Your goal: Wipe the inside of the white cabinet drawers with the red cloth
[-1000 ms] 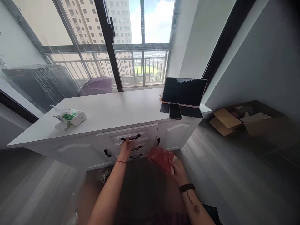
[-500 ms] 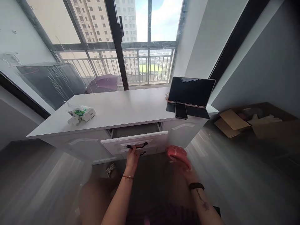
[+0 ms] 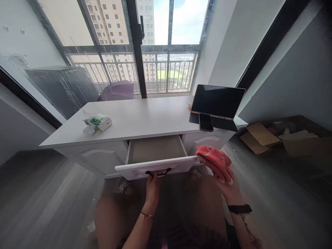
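In the head view, my left hand is closed around the dark handle on the front of a white drawer. The drawer is pulled well out of the white cabinet, and its grey-brown bottom shows with nothing lying on it. To the right of the drawer front, my right hand grips a bunched red cloth with a lighter pattern. The cloth is held up near the drawer's right corner. Some of the right fingers are hidden behind it.
A tissue pack lies on the cabinet top at the left. At the right stand a tablet and a phone beside it. An opened cardboard box rests on the floor at right. Behind the cabinet is a window.
The drawer has come further out toward me, with my left hand on its handle. My right hand has lifted the red cloth up and to the right. The view has shifted slightly.
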Demonstrator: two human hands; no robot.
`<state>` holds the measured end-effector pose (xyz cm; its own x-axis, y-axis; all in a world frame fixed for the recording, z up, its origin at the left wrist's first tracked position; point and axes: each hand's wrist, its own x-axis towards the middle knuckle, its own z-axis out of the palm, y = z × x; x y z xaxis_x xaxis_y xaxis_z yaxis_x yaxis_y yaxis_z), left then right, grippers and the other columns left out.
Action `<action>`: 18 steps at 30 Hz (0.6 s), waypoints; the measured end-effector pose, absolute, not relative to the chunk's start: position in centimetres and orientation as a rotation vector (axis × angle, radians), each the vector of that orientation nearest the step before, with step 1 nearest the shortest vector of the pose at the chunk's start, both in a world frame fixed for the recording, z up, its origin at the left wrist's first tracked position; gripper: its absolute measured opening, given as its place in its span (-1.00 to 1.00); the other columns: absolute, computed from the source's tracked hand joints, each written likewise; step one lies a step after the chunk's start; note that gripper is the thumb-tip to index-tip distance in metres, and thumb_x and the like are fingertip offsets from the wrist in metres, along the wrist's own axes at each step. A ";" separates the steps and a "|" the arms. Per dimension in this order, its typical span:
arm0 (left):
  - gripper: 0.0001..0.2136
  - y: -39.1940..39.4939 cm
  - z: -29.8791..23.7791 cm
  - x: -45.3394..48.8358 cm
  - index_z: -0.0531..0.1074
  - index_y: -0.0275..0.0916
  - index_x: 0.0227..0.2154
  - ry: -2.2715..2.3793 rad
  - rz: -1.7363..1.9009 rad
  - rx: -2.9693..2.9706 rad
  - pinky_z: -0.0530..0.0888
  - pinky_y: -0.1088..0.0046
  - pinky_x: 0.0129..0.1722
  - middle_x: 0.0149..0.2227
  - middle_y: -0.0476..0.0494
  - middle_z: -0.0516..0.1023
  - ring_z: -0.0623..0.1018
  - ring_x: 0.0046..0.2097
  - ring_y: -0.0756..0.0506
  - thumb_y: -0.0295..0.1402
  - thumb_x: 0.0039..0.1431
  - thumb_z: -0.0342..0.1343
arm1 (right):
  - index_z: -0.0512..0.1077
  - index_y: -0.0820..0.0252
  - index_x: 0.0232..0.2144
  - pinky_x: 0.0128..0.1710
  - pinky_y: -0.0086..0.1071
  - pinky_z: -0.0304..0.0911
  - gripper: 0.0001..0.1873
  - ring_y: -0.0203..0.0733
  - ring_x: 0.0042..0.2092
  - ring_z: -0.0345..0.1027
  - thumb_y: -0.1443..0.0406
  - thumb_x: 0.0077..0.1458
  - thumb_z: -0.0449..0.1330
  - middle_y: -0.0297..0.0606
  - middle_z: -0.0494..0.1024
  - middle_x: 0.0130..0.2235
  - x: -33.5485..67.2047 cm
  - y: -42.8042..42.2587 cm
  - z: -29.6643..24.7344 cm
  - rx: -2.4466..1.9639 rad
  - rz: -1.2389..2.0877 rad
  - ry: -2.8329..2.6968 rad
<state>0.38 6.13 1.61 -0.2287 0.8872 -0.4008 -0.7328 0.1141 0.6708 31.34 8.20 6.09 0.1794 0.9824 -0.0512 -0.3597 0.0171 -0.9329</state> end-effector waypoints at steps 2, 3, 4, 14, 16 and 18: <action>-0.71 5.2 1.2 0.6 0.44 -0.26 -0.17 0.948 1.531 0.218 0.35 0.20 0.14 -0.13 -0.22 0.58 0.55 -0.02 -0.15 -0.29 0.06 0.26 | 0.49 -0.02 -0.34 -0.48 -0.30 0.40 -0.76 -0.12 -0.33 0.46 0.03 -0.03 0.24 -0.28 0.60 -0.31 30.6 9.8 9.1 -0.971 1.349 -0.790; -0.71 4.8 1.1 0.6 0.45 -0.26 -0.18 0.953 1.534 0.217 0.35 0.20 0.13 -0.15 -0.20 0.59 0.55 -0.04 -0.15 -0.28 0.04 0.27 | 0.49 0.00 -0.35 -0.46 -0.34 0.41 -0.77 -0.17 -0.36 0.45 0.06 -0.03 0.27 -0.32 0.60 -0.34 30.0 10.7 10.4 -0.967 1.413 -0.793; -0.72 4.4 1.0 0.7 0.47 -0.26 -0.21 0.960 1.533 0.217 0.36 0.21 0.13 -0.19 -0.18 0.59 0.55 -0.05 -0.15 -0.27 0.01 0.29 | 0.49 0.04 -0.33 -0.43 -0.36 0.42 -0.77 -0.20 -0.37 0.45 0.09 -0.04 0.29 -0.32 0.59 -0.35 29.1 11.6 11.6 -0.971 1.455 -0.807; -0.65 1.2 1.5 0.9 0.50 -0.25 -0.22 1.018 1.495 0.242 0.30 0.20 0.14 -0.18 -0.17 0.60 0.53 -0.02 -0.18 -0.16 -0.05 0.32 | 0.51 0.17 -0.10 -0.02 -0.31 0.30 -0.66 -0.12 -0.07 0.43 0.32 0.02 0.20 -0.27 0.58 -0.11 20.3 19.5 13.9 -0.884 1.319 -2.073; -0.61 0.8 1.4 0.8 0.51 -0.26 -0.20 1.066 1.473 0.284 0.29 0.20 0.14 -0.15 -0.21 0.60 0.51 0.01 -0.21 -0.13 -0.05 0.32 | 0.53 0.19 -0.11 0.03 -0.31 0.25 -0.61 -0.11 0.00 0.40 0.45 0.00 0.10 -0.21 0.56 -0.03 20.2 19.8 13.3 -0.829 1.219 -2.456; -0.56 0.6 1.4 0.7 0.51 -0.26 -0.16 1.107 1.462 0.299 0.28 0.20 0.14 -0.11 -0.24 0.60 0.49 0.06 -0.25 -0.10 -0.08 0.32 | 0.55 0.21 -0.11 0.02 -0.32 0.24 -0.48 -0.11 -0.02 0.42 0.57 -0.10 0.04 -0.15 0.57 -0.04 20.4 19.7 12.8 -0.858 1.087 -2.815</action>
<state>0.74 0.62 1.44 -0.2501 0.8776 -0.4090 -0.6318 0.1721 0.7557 20.41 19.67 12.77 -0.8505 0.4922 -0.1855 0.4892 0.6104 -0.6229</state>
